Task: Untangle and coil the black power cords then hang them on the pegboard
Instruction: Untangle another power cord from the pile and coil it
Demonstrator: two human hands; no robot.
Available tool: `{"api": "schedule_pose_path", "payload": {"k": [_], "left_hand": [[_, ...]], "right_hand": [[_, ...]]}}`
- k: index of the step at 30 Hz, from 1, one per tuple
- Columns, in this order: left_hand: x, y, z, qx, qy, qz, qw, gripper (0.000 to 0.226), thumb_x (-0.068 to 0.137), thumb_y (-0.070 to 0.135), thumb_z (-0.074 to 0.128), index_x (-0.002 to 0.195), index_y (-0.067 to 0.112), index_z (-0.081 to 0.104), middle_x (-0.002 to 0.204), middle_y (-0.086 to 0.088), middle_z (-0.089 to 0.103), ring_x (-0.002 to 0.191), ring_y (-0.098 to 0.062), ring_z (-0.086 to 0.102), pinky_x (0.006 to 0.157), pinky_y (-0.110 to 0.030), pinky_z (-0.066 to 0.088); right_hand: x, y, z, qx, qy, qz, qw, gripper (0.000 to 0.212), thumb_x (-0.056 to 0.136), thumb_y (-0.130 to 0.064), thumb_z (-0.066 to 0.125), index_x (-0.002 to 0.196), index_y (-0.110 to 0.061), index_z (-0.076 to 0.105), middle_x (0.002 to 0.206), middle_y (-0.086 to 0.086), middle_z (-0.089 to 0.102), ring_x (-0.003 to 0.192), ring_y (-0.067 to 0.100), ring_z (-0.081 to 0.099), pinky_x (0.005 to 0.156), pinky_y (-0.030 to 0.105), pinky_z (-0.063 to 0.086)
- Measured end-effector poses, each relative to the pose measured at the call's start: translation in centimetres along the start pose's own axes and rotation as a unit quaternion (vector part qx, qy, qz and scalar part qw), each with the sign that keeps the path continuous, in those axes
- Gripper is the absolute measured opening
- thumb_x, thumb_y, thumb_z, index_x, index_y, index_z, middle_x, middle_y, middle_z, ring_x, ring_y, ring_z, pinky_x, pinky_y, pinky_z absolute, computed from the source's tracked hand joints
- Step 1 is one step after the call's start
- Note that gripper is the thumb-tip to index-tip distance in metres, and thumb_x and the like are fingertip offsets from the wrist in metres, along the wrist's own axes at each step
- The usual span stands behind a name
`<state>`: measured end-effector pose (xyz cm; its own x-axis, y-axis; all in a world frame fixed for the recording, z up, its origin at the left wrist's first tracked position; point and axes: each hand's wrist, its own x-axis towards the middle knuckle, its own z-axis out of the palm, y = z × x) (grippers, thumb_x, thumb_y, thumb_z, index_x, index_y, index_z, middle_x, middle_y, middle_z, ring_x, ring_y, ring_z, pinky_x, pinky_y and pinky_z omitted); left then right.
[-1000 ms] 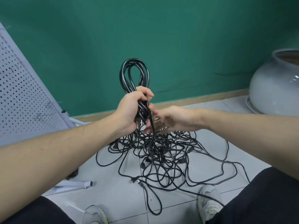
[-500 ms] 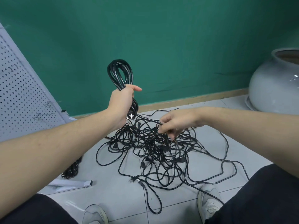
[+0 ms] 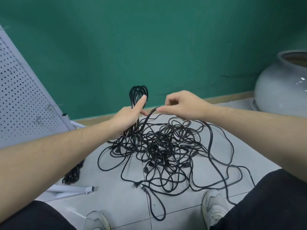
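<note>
Two hands work above a heap of black cords on a grey tiled floor (image 3: 116,193). At far left a white pegboard (image 3: 21,100) leans back, its lower edge meeting the floor near a white metal foot bar (image 3: 73,190). A small bundled cord (image 3: 73,173) lies beside that bar, partly hidden by the left forearm. The left hand (image 3: 129,115) grasps a coiled cord (image 3: 138,93), fingers wrapped round its middle with the forefinger straight up along the loops, whose top stands above the fist. Just right of it, the right hand (image 3: 181,105) pinches a single cord strand (image 3: 149,113) between thumb and fingertips; that strand runs down toward the coil. Below both hands the tangled cords (image 3: 166,146) spread across the tiles, with loose loops reaching out to the right and down between two grey shoes (image 3: 214,208). Bare tile shows left of the tangle. A green wall (image 3: 149,47) closes the back, and a large pale ceramic pot (image 3: 282,90) stands at far right.
</note>
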<state>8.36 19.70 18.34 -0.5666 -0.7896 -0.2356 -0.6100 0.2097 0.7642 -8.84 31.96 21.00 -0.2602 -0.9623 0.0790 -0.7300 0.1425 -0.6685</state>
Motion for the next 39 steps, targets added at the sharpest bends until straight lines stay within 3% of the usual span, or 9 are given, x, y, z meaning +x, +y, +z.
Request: {"api": "schedule_pose_path", "payload": {"k": [3, 6, 11, 16, 23, 27, 31, 35, 39], "left_hand": [[-0.6, 0.5, 0.4, -0.005, -0.057, 0.019, 0.998, 0.071, 0.076, 0.093, 0.04, 0.1, 0.038, 0.077, 0.129, 0.006, 0.059, 0.122, -0.02, 0.053, 0.115, -0.048, 0.034], [-0.7, 0.7, 0.6, 0.02, -0.13, 0.064, 0.989, 0.049, 0.08, 0.066, 0.071, 0.113, 0.03, 0.072, 0.12, 0.012, 0.066, 0.114, -0.013, 0.059, 0.101, -0.038, 0.046], [-0.7, 0.2, 1.1, 0.033, -0.103, 0.051, 0.993, 0.017, 0.094, 0.024, 0.06, 0.103, 0.019, 0.074, 0.081, 0.005, 0.052, 0.075, -0.014, 0.049, 0.064, -0.029, 0.037], [-0.9, 0.2, 0.8, 0.04, -0.104, 0.065, 0.992, 0.037, 0.09, 0.006, 0.046, 0.09, 0.024, 0.078, 0.061, 0.004, 0.042, 0.054, -0.012, 0.041, 0.052, -0.028, 0.031], [-1.5, 0.7, 1.3, -0.081, -0.146, 0.103, 0.981, 0.035, 0.063, 0.017, 0.044, 0.074, 0.02, 0.077, 0.076, -0.005, 0.055, 0.052, -0.015, 0.044, 0.056, -0.032, 0.04], [-1.8, 1.1, 1.8, -0.12, -0.178, 0.097, 0.972, 0.032, 0.071, 0.012, 0.043, 0.078, 0.013, 0.074, 0.065, 0.004, 0.063, 0.054, -0.017, 0.042, 0.055, -0.029, 0.04], [-2.0, 1.3, 2.1, -0.128, -0.193, 0.11, 0.967, 0.034, 0.067, 0.014, 0.042, 0.077, 0.017, 0.074, 0.105, -0.033, 0.067, 0.058, -0.023, 0.05, 0.056, -0.03, 0.041], [-2.4, 1.4, 2.2, -0.12, -0.165, 0.154, 0.967, 0.032, 0.069, 0.012, 0.044, 0.075, 0.018, 0.075, 0.073, -0.004, 0.059, 0.057, -0.011, 0.049, 0.05, -0.023, 0.04], [-2.1, 1.7, 2.0, -0.193, -0.234, 0.115, 0.946, 0.038, 0.06, 0.012, 0.043, 0.075, 0.021, 0.077, 0.099, -0.016, 0.073, 0.086, -0.032, 0.063, 0.074, -0.041, 0.048]], "right_hand": [[0.4, 0.1, -0.3, -0.145, 0.082, 0.079, 0.983, 0.074, 0.067, -0.085, 0.062, 0.055, -0.016, 0.037, 0.046, -0.006, 0.034, 0.051, 0.018, 0.035, 0.051, 0.03, 0.03], [1.0, 0.1, -0.4, -0.12, 0.072, 0.121, 0.983, 0.073, 0.066, -0.082, 0.068, 0.056, -0.018, 0.034, 0.046, -0.006, 0.032, 0.051, 0.017, 0.034, 0.053, 0.03, 0.029], [1.3, 1.3, -1.1, 0.063, 0.02, 0.076, 0.995, 0.033, 0.086, -0.046, 0.077, 0.08, -0.016, 0.065, 0.069, -0.002, 0.052, 0.064, 0.018, 0.045, 0.061, 0.032, 0.044], [1.0, 1.2, -1.5, 0.098, 0.086, 0.043, 0.991, 0.031, 0.079, -0.042, 0.084, 0.077, -0.016, 0.068, 0.058, -0.01, 0.051, 0.052, 0.012, 0.038, 0.043, 0.021, 0.037], [1.3, 1.4, -0.9, 0.166, 0.157, 0.03, 0.973, 0.018, 0.088, -0.039, 0.077, 0.085, -0.023, 0.068, 0.074, -0.013, 0.061, 0.058, -0.005, 0.049, 0.062, 0.015, 0.042], [1.5, 0.9, 0.6, 0.287, 0.138, 0.04, 0.947, 0.015, 0.095, -0.034, 0.069, 0.091, -0.023, 0.059, 0.105, 0.008, 0.067, 0.09, 0.016, 0.067, 0.094, 0.053, 0.057], [1.4, -0.4, 1.3, 0.349, 0.124, 0.029, 0.929, 0.018, 0.1, -0.031, 0.063, 0.108, -0.031, 0.047, 0.117, 0.018, 0.067, 0.089, 0.026, 0.076, 0.077, 0.047, 0.053], [1.5, -0.8, 1.8, 0.383, 0.136, 0.03, 0.913, 0.04, 0.098, -0.03, 0.066, 0.13, -0.036, 0.042, 0.097, 0.008, 0.058, 0.059, 0.013, 0.061, 0.077, 0.045, 0.06], [2.2, -1.3, 1.7, 0.416, 0.162, 0.038, 0.894, 0.027, 0.095, -0.033, 0.07, 0.117, -0.038, 0.054, 0.093, 0.006, 0.049, 0.049, 0.012, 0.045, 0.066, 0.03, 0.051]]}}
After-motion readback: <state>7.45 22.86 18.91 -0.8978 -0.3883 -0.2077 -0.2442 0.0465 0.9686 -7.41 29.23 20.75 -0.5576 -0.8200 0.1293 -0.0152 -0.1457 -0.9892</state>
